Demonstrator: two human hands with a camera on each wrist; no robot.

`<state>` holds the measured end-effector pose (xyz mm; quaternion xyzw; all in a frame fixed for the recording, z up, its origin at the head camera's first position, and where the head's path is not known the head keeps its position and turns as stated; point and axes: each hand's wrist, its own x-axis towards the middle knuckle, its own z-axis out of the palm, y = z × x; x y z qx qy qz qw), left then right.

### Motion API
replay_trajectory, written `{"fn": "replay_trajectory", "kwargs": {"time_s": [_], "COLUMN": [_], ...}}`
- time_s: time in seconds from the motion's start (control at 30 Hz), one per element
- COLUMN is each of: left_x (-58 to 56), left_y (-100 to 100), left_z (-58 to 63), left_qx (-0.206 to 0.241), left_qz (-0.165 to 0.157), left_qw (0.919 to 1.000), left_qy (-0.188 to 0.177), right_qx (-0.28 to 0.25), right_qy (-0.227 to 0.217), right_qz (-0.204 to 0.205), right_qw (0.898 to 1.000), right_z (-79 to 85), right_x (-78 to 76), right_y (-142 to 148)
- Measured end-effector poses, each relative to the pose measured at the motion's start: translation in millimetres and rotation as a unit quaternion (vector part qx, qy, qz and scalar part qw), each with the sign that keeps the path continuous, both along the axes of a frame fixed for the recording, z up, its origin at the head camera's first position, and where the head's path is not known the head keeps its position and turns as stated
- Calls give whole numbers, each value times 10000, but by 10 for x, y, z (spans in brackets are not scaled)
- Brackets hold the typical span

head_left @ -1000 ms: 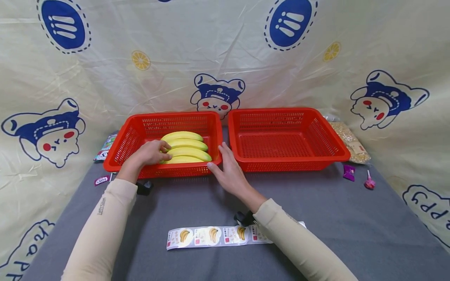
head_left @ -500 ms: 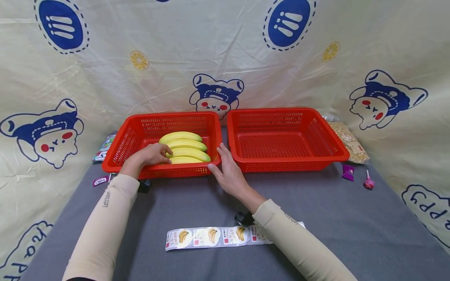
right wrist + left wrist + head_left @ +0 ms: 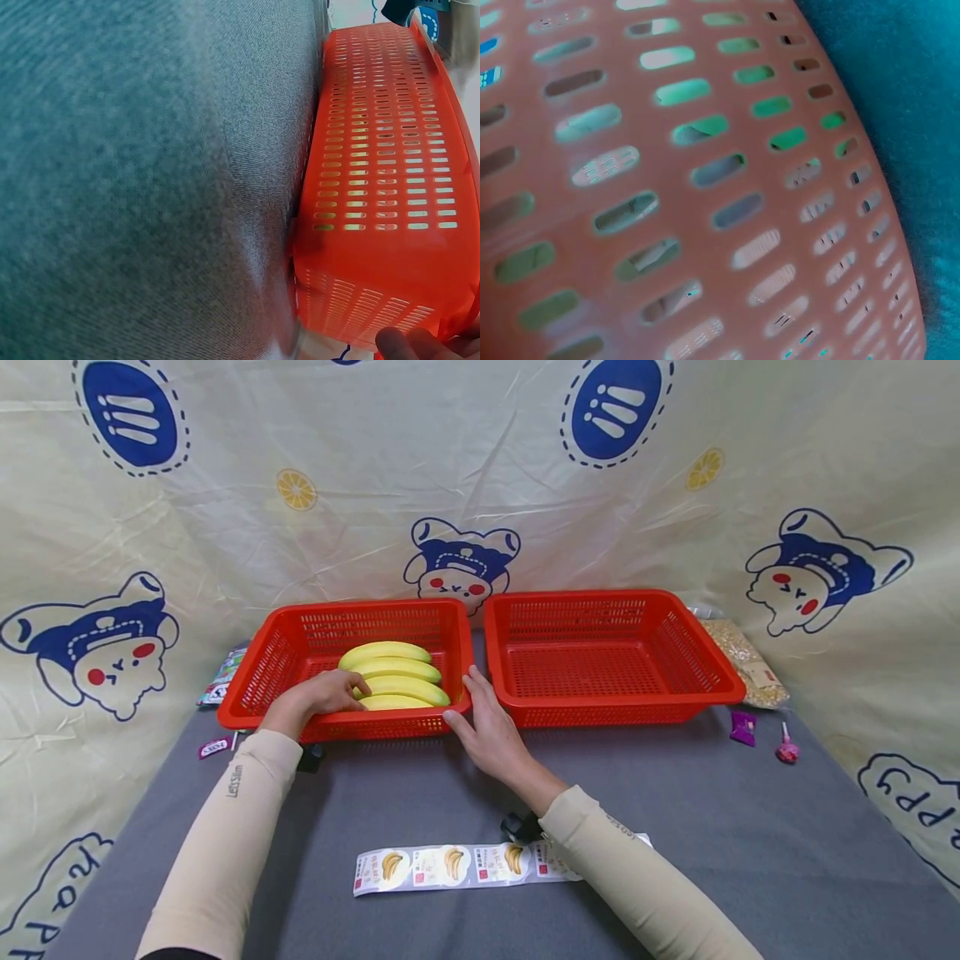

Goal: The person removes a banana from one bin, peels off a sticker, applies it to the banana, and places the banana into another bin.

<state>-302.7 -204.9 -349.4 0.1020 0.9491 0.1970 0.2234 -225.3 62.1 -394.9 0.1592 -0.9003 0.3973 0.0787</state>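
Several yellow bananas (image 3: 401, 670) lie side by side in the left red basket (image 3: 292, 610). My left hand (image 3: 322, 693) reaches over the near rim, its bent fingers and thumb at the left end of a banana (image 3: 408, 689) near the front. From the left wrist, the slotted basket wall (image 3: 727, 172) hides the hand. My right hand (image 3: 491, 731) rests against the basket's near right corner, thumb on the front side and fingers straight along the right side. Fingertips (image 3: 394, 345) show by the basket corner in the right wrist view.
A second red basket (image 3: 615, 703) stands to the right. A strip of banana labels (image 3: 442, 867) lies in front, partly under the right forearm. A bag of grain (image 3: 750, 668), a purple-wrapped candy (image 3: 743, 728) and a pink lollipop (image 3: 787, 750) lie at right; another packet (image 3: 225, 677) is at left.
The left hand has shifted slightly right and down at the banana ends, its forearm moving a little right. The right hand keeps its place on the basket corner.
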Motion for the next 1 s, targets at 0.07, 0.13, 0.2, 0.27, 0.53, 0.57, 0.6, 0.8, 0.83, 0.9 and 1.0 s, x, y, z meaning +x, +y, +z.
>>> {"fn": "replay_trajectory", "kwargs": {"time_s": [0.07,0.13,0.2,0.27,0.53,0.57,0.6,0.8,0.83,0.9,1.0], "left_x": [-4,-10,-16,-25,-47,-50,-52,-60,-59,-56,-47], "left_y": [1,-7,-14,-19,-34,-31,-32,-24,-23,-20,-15], "left_z": [-4,-11,-16,-27,-44,-47,-48,-59,-60,-60,-53], "left_qx": [17,45,100,154,339,345,347,349,360,375,397], "left_qz": [-22,-47,-93,-142,-226,-215,-214,-229,-230,-223,-229], "left_qw": [10000,9999,9998,9997,9988,9988,9987,9989,9989,9989,9988], "left_qy": [-42,-88,-127,-127,-270,-284,-291,-205,-199,-188,-143], "right_qx": [4,18,20,21,-13,-10,-5,40,38,34,35], "right_qy": [16,26,31,33,1,6,15,29,26,19,17], "right_qz": [-2,4,9,11,12,7,3,-13,-15,-12,-30], "right_qw": [10000,10000,10000,10000,10000,10000,10000,10000,10000,10000,10000], "right_z": [-1,-1,-2,-2,2,1,1,-6,-7,-9,-12], "right_x": [0,-2,-3,-3,4,5,4,0,-2,-5,-9], "right_y": [0,-1,-1,-2,-2,-2,-1,-4,-4,-6,-4]}}
